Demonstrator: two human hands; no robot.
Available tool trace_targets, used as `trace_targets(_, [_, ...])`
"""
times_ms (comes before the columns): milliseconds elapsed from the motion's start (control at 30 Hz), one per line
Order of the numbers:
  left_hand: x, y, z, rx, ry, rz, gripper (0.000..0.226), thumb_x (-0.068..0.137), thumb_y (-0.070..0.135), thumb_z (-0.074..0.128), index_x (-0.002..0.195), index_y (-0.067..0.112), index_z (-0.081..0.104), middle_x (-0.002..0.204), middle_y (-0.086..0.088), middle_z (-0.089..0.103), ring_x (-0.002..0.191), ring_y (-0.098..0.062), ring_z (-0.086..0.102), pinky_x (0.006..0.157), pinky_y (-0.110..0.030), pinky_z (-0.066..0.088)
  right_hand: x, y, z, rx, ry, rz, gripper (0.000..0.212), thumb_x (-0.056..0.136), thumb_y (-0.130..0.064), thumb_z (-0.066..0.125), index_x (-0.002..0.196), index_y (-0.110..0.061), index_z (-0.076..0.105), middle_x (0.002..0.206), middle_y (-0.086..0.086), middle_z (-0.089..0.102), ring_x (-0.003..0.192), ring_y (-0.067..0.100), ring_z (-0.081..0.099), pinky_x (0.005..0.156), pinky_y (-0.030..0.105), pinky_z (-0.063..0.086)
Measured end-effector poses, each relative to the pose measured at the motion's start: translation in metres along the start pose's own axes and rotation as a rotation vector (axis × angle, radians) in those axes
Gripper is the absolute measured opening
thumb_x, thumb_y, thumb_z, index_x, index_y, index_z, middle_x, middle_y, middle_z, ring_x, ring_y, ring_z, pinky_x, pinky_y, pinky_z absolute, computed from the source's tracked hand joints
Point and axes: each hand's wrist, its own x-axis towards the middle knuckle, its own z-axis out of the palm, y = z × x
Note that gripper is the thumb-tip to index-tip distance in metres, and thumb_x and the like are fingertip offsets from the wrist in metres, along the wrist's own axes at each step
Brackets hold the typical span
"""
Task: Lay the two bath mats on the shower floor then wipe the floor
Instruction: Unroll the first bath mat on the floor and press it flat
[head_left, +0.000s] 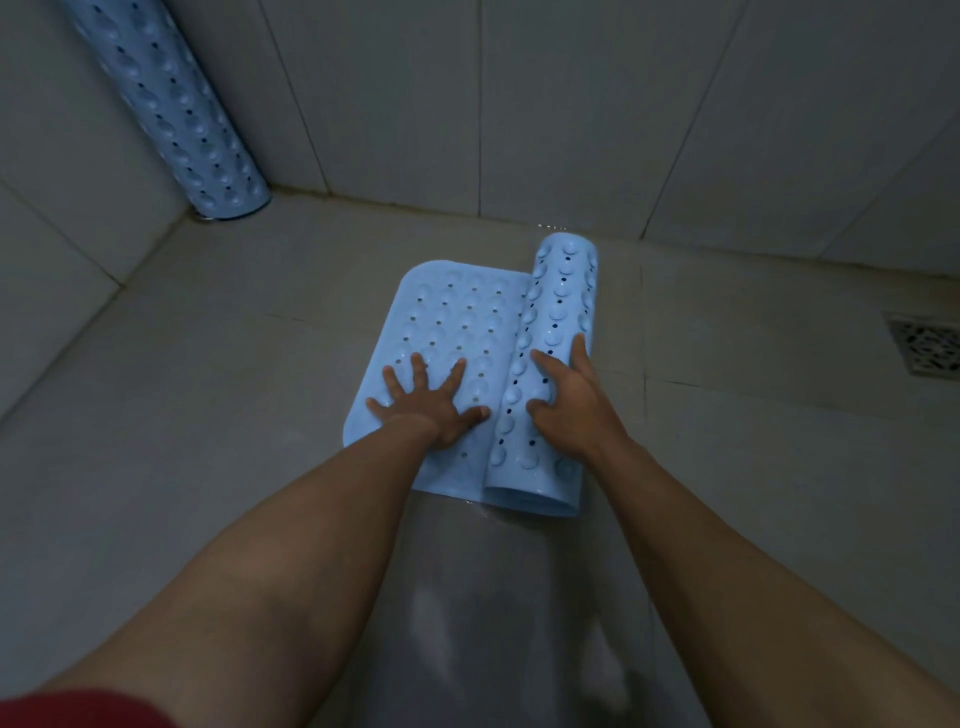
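- Position: bath mat (457, 312) sits mid-frame on the shower floor (234, 415), partly unrolled. Its flat portion is on the 9 o'clock side and the roll (561, 306) on the 3 o'clock side, with the roll's axis running 12 to 6.
- Left hand (431, 400): flat, fingers splayed, gripping nothing. It presses the flat portion down near its 6 o'clock edge.
- Right hand (571, 400): cupped over the roll, thumb on the 9 o'clock flank, fingers across the crown. It grasps the roll.
- Step in hand, as judged: unrolling toward 3 o'clock.
- Keep your left palm loaded so the laid portion cannot creep. The floor looks glossy toward 6 o'clock, probably wet, so expect sliding.
- Push the roll along the floor with your right hand rather than lifting it. The suction cups face outward on the roll, so they should meet the tile as it turns.
- Move your left hand toward 3 o'clock in stages, pressing each newly laid strip.
- Keep the roll's axis square to the wall at 12 o'clock, or the mat will lie skewed.
- Drain (927, 345) is at 3 o'clock. Whether the mat will reach it cannot be told, so check before seating the last strip.
- Second mat (176, 114) stands rolled on end in the corner at 11 o'clock, untouched. Wiping is not yet begun.
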Motion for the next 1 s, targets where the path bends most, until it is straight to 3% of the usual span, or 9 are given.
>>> trace_targets(300, [0.008, -0.012, -0.002, 0.016, 0.000, 0.013, 0.093, 0.076, 0.091, 0.029, 0.146, 0.056, -0.021, 0.159, 0.000, -0.035, 0.145, -0.043, -0.025, 0.112, -0.073, -0.001, 0.005, -0.008, 0.012, -0.012, -0.019, 0.030, 0.068, 0.091, -0.016, 0.056, 0.153, -0.026, 0.031, 0.165, -0.001, -0.015, 0.151, 0.033, 0.003, 0.120, 0.047, 0.024])
trace_targets(467, [0.008, -0.010, -0.002, 0.010, 0.002, 0.007, 0.091, 0.078, 0.089, 0.028, 0.145, 0.055, -0.023, 0.158, -0.001, -0.036, 0.144, -0.044, -0.027, 0.111, -0.073, -0.002, 0.006, -0.018, 0.002, -0.078, -0.083, 0.172, 0.079, 0.091, -0.018, 0.051, 0.155, -0.043, 0.013, 0.160, 0.009, -0.030, 0.149, 0.041, -0.011, 0.119, 0.059, 0.005])
trace_targets(567, [0.007, -0.008, -0.001, 0.017, 0.014, -0.001, 0.090, 0.080, 0.088, 0.028, 0.146, 0.053, -0.023, 0.158, -0.004, -0.035, 0.144, -0.045, -0.026, 0.111, -0.073, -0.003, 0.008, -0.019, -0.002, -0.222, -0.114, 0.253, 0.072, 0.092, -0.030, 0.040, 0.153, -0.049, 0.007, 0.157, 0.008, -0.037, 0.146, 0.041, -0.023, 0.114, 0.067, -0.009])
trace_targets(667, [0.009, 0.002, 0.003, 0.055, 0.047, 0.004, 0.086, 0.089, 0.078, 0.027, 0.151, 0.044, -0.021, 0.158, -0.011, -0.034, 0.144, -0.046, -0.026, 0.111, -0.072, -0.007, 0.008, -0.012, 0.003, -0.314, -0.064, 0.202, 0.066, 0.095, -0.055, 0.034, 0.154, -0.044, 0.007, 0.158, 0.010, -0.034, 0.147, 0.038, -0.022, 0.113, 0.069, -0.007])
trace_targets(767, [0.009, 0.017, 0.006, 0.073, 0.084, 0.069, 0.076, 0.098, 0.057, 0.033, 0.152, 0.042, -0.019, 0.159, -0.011, -0.032, 0.145, -0.041, -0.026, 0.111, -0.071, -0.008, 0.007, -0.011, 0.008, -0.319, 0.042, 0.188, 0.087, 0.086, -0.071, 0.048, 0.153, -0.031, 0.011, 0.160, 0.015, -0.025, 0.149, 0.040, -0.013, 0.114, 0.067, 0.001])
trace_targets(867, [0.006, 0.032, 0.010, 0.095, 0.093, 0.139, 0.070, 0.101, 0.048, 0.034, 0.153, 0.043, -0.013, 0.161, -0.007, -0.028, 0.147, -0.040, -0.023, 0.112, -0.072, -0.005, 0.003, -0.005, 0.005, -0.309, 0.141, 0.199, 0.092, 0.081, -0.055, 0.068, 0.148, -0.021, 0.015, 0.162, 0.017, -0.011, 0.148, 0.041, 0.000, 0.116, 0.063, 0.013])
trace_targets(1000, [0.003, 0.045, 0.022, 0.104, 0.106, 0.117, 0.073, 0.097, 0.067, 0.019, 0.155, 0.037, -0.013, 0.162, -0.007, -0.025, 0.147, -0.041, -0.020, 0.111, -0.070, -0.007, -0.007, 0.009, -0.004, -0.203, 0.155, 0.225, 0.090, 0.088, -0.038, 0.062, 0.155, -0.023, 0.005, 0.163, 0.016, -0.012, 0.149, 0.040, -0.001, 0.118, 0.060, 0.011])
